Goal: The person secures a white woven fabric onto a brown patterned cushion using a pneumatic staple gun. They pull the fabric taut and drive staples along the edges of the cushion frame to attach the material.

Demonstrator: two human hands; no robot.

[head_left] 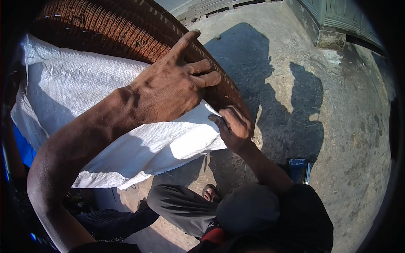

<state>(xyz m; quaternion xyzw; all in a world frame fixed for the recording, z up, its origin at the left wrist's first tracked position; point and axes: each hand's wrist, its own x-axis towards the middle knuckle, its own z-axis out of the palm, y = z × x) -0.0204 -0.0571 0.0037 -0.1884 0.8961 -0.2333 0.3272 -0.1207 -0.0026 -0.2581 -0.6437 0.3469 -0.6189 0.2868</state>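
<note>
Our right hand (pixel 237 130) has its thumb and fingers pressed together, seemingly pinching the edge of the white sack (pixel 90 82) beside the brown ribbed panel (pixel 107 31); our left hand (pixel 171 86) lies palm down, one finger stretched toward the panel's rim and the others bent, though its thumb is hidden, so we cannot tell whether it grips; the sack lies along the panel's lower side, under our left wrist.

If the right pinch loosens, the edge could slide out and the sack sag; if the left hand pushes unevenly, the cloth might bunch or slip off the panel; the ribs look rough, so a hard pull could snag the weave or scrape a finger.

Farther out, our left forearm crosses the sack and hides part of it; the loose lower hem hangs near a sandalled foot (pixel 209 193), where it could catch underfoot; a dark blue object (pixel 297 165) sits on the concrete floor (pixel 354 114) close to our right arm, where a backward elbow could knock it; a greenish door (pixel 352 17) stands well apart.
</note>
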